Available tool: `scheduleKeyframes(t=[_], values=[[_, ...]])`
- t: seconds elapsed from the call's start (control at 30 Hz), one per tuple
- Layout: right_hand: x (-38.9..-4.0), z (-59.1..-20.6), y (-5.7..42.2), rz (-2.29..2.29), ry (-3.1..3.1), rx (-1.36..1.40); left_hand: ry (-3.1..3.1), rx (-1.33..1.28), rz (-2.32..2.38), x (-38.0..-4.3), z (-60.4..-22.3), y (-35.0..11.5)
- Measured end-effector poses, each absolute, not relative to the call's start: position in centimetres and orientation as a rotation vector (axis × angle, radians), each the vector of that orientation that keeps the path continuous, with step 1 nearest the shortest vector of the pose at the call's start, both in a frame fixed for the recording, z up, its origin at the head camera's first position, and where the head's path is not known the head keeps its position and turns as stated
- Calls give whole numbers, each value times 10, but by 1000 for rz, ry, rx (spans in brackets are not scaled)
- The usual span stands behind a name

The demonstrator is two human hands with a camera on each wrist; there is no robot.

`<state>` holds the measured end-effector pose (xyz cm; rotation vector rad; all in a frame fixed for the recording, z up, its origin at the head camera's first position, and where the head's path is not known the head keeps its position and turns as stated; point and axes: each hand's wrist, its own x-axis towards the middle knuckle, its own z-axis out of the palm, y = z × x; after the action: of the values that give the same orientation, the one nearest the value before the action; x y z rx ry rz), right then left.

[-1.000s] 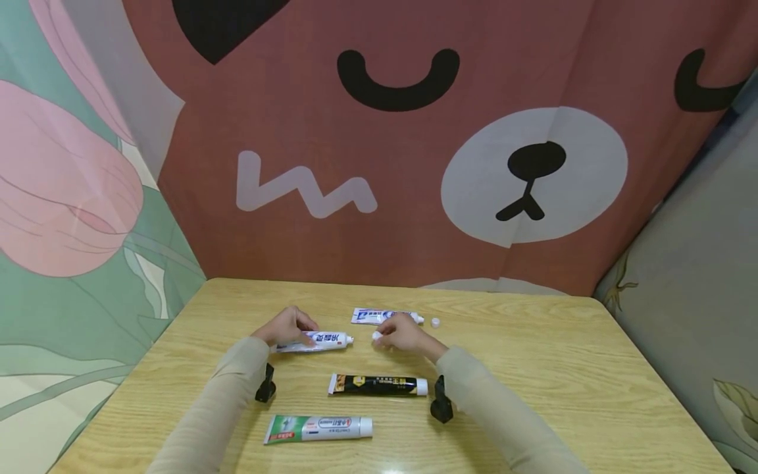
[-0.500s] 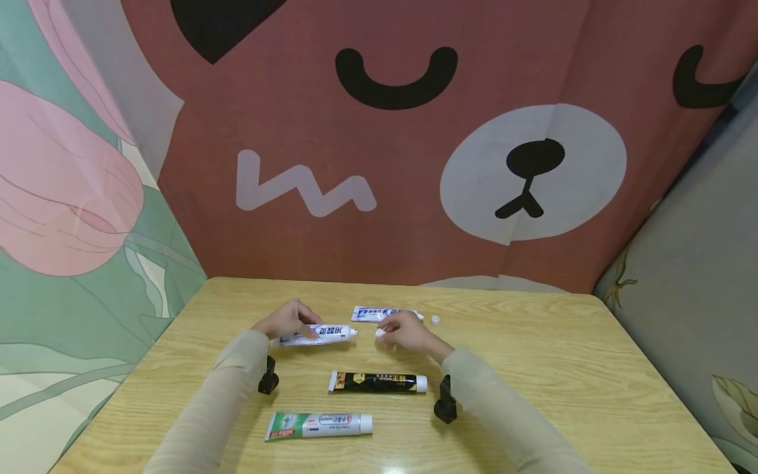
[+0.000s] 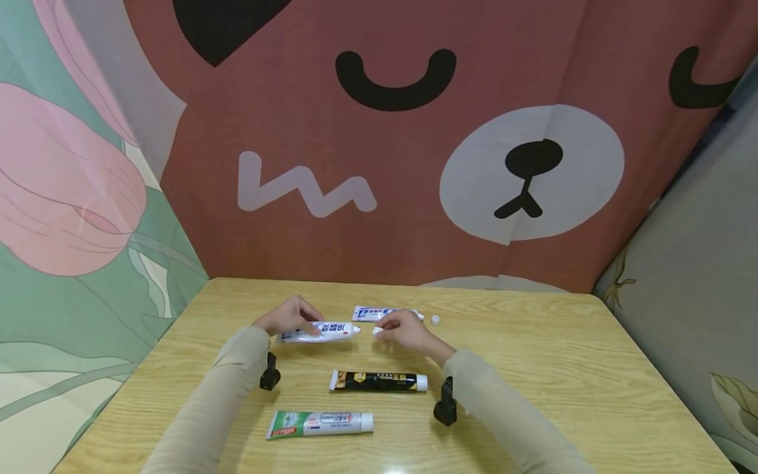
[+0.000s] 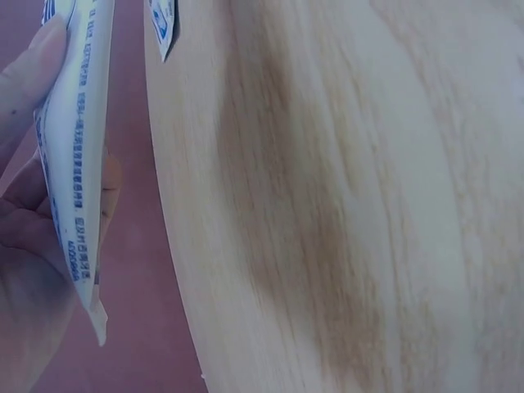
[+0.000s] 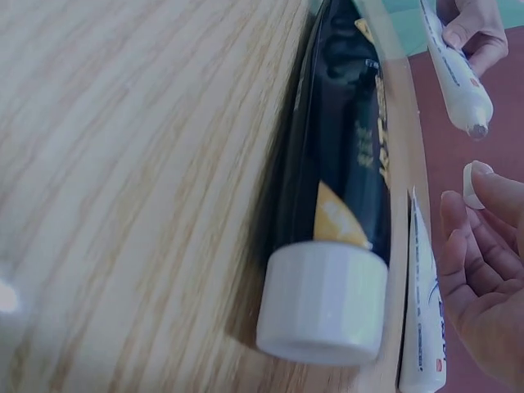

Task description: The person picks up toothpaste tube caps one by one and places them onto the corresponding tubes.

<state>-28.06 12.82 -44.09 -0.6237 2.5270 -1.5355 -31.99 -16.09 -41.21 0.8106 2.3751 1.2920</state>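
Note:
My left hand (image 3: 291, 316) grips a white and blue toothpaste tube (image 3: 331, 331) by its body, held above the table. Its uncapped nozzle points right, toward the other hand. Between thumb and fingers my right hand (image 3: 406, 331) pinches a small white cap (image 3: 377, 331), a short gap away from that nozzle. The right wrist view shows the cap (image 5: 472, 185) apart from the bare nozzle (image 5: 477, 130). In the left wrist view the thumb presses on the tube (image 4: 75, 147), whose flat tail end hangs downward there.
Behind the right hand lies another white and blue tube (image 3: 368, 314), with a loose white cap (image 3: 435, 320) beside its nozzle end. Nearer lie a black toothpaste tube (image 3: 379, 382) and a green and silver one (image 3: 322, 424), both capped, on the wooden table (image 3: 533, 382).
The left hand has lifted the toothpaste tube and shifted it slightly right, toward the cap. The right hand, still pinching the cap, has barely moved.

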Motion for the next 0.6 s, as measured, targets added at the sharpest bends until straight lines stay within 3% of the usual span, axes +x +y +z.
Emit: scheduleKeyframes(t=[0.6], values=[[-275,-437,117,-1613,2511,-592,2385,733,1268,-319,-405,-154]])
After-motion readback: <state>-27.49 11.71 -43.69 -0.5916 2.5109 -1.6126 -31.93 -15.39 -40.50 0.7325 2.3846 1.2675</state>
